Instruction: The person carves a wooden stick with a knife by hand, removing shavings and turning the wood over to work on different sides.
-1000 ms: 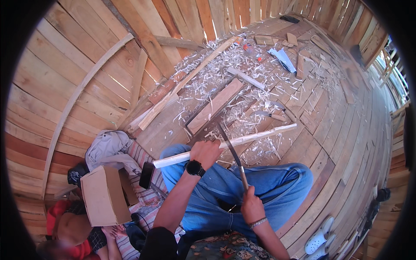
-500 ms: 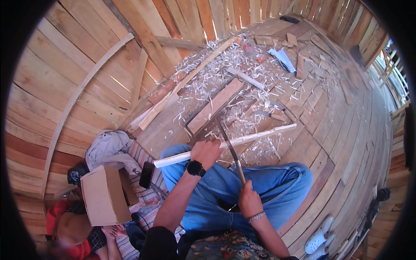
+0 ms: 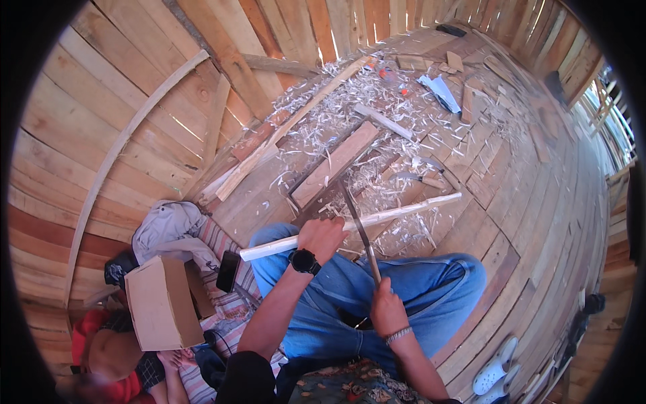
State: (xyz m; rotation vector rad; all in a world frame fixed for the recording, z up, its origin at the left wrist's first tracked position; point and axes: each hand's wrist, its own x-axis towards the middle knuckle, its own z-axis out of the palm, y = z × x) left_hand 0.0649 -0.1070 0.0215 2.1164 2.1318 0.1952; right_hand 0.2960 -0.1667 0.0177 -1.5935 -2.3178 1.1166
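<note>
My left hand (image 3: pixel 321 239), with a black watch at its wrist, is closed around a pale whittled wooden stick (image 3: pixel 404 213). The stick lies slantwise across my lap, its left end over my jeans-clad knee and its right end above the floor. In my right hand (image 3: pixel 389 311) is the handle of a long knife (image 3: pixel 363 236) with a dark, narrow blade. The blade points away from me and crosses the stick just right of my left hand. Its exact contact with the stick cannot be made out.
Curled shavings (image 3: pixel 316 121) litter the plank floor around a wooden block (image 3: pixel 336 165). Two curved blades (image 3: pixel 424 176) lie right of it. At left are a cardboard box (image 3: pixel 161 303), a phone (image 3: pixel 229 271) and another person (image 3: pixel 121 343). Pale clogs (image 3: pixel 496 367) stand lower right.
The knife's blade tip has swung slightly to the right. Both hands keep their hold, and the stick stays almost in the same place.
</note>
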